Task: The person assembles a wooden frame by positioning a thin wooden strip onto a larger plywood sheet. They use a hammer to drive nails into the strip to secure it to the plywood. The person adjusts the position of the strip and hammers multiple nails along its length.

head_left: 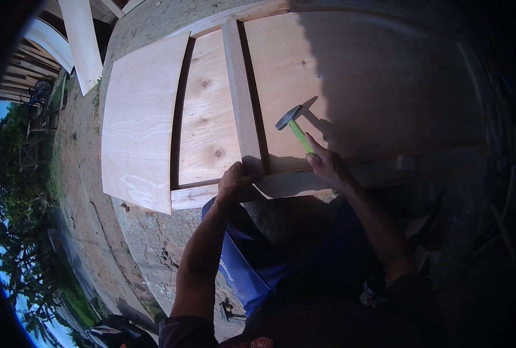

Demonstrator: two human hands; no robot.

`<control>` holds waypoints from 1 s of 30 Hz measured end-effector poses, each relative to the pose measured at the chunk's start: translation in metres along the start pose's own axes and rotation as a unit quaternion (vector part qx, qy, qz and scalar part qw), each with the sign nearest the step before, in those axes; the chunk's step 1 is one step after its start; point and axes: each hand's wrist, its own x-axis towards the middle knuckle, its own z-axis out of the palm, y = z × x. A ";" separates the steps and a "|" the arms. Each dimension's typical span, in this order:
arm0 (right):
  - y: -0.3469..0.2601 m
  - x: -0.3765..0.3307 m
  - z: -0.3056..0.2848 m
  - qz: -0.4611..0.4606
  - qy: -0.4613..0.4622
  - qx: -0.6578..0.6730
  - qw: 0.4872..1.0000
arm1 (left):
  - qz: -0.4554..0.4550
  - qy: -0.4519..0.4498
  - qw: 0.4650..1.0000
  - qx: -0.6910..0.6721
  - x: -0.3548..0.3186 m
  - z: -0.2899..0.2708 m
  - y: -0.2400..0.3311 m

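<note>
A hammer (294,129) with a green handle and a metal head is raised above a plywood sheet (282,64), and its shadow falls on the wood. My right hand (330,167) is closed round the lower part of the handle. Against the near rail (195,196) of a wooden frame, my left hand (232,181) rests with bent fingers, where a crosspiece (242,98) meets that rail. What those fingers pinch, if anything, is hidden. Another plywood piece (139,122) lies over the left end of the frame.
Shadow covers the right half of the frame, where a small wood block (406,162) sits by the near edge. Boards (79,43) lean at the upper left. My legs in blue trousers (240,269) are close below the frame, over rough ground (151,243).
</note>
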 end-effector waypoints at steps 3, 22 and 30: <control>-0.022 -0.010 0.003 -0.064 0.010 0.017 0.998 | -0.014 0.007 0.995 -0.103 -0.012 0.002 0.014; -0.053 -0.046 0.100 -0.229 -0.009 -0.140 0.963 | -0.074 -0.035 0.797 -0.598 -0.088 0.045 0.050; -0.089 0.012 0.115 -0.092 0.041 -0.003 0.995 | 0.047 -0.039 0.516 -0.854 -0.083 0.038 0.016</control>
